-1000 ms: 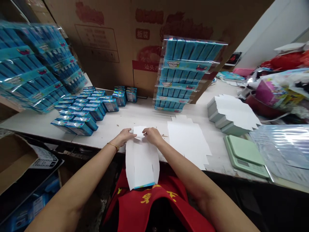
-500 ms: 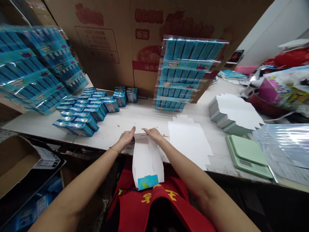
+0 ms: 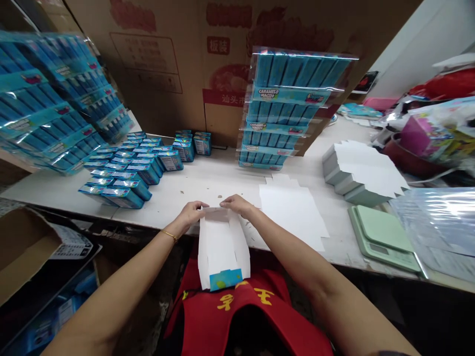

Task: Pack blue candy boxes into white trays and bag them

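Observation:
A partly folded cardboard box (image 3: 221, 244), white inside with a blue printed flap at its near end, tilts over the table's front edge against the red apron (image 3: 208, 316). My left hand (image 3: 192, 213) pinches its far left corner, fingers closed on the card. At the far right corner my right hand (image 3: 237, 204) grips the same box, thumb and fingers together along the far wall. The side walls stand partly raised. Just right of my right hand, flat white card blanks (image 3: 291, 210) lie on the table.
Small blue boxes (image 3: 128, 170) stand in rows at the left. Wrapped display packs (image 3: 278, 109) rise behind, with more packs (image 3: 48, 109) far left. A stack of white blanks (image 3: 365, 168), a green scale (image 3: 382, 237) and clear plastic sheets (image 3: 441, 222) occupy the right. A large carton (image 3: 166, 113) walls the back.
The far end of the box has been folded up and its side walls spread wider. My left hand has shifted slightly, its thumb now lowered towards the corner.

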A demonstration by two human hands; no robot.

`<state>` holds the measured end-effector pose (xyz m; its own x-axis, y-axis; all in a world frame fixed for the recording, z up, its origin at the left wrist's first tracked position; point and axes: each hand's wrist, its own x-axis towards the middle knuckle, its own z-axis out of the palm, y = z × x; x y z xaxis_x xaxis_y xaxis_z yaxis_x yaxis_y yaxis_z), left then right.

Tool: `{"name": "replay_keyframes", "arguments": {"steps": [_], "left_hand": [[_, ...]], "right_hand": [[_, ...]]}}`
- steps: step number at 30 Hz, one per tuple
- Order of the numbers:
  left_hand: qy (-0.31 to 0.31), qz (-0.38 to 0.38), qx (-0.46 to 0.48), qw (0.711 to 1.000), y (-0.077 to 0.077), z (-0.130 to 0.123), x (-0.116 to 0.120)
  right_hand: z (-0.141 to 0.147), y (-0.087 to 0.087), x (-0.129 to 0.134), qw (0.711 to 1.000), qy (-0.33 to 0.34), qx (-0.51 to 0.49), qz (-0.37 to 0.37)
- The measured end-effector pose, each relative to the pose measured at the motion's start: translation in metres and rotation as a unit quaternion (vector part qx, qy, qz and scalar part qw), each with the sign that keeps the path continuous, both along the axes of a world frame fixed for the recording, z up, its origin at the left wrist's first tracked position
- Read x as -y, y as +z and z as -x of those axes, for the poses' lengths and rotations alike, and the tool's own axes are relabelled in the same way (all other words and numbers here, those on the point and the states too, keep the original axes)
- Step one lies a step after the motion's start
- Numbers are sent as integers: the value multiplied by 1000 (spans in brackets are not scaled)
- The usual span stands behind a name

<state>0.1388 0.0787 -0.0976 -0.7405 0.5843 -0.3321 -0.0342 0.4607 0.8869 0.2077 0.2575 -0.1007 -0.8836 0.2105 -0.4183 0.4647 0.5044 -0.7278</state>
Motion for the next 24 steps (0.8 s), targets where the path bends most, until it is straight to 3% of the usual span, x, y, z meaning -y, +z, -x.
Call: {"name": "replay_keyframes", "arguments": {"steps": [5,9,15,21,24], "left_hand": [[18,41,-66,997,-4,0,1],[-15,75,-49,996,-2,6,1],[-39,154,-95,983,-2,17,-8],[-74,172,-65,980,2,23,-12],[-86,173,-42,980,2,25,-12]], "right_hand": [[5,7,-2,993,104,2,-53],[19,19,-2,973,198,30,-113],[45,30,16,943,262,59,-197],[41,26,0,944,295,51,-141],[28,17,-15,964,259,14,-53]]}}
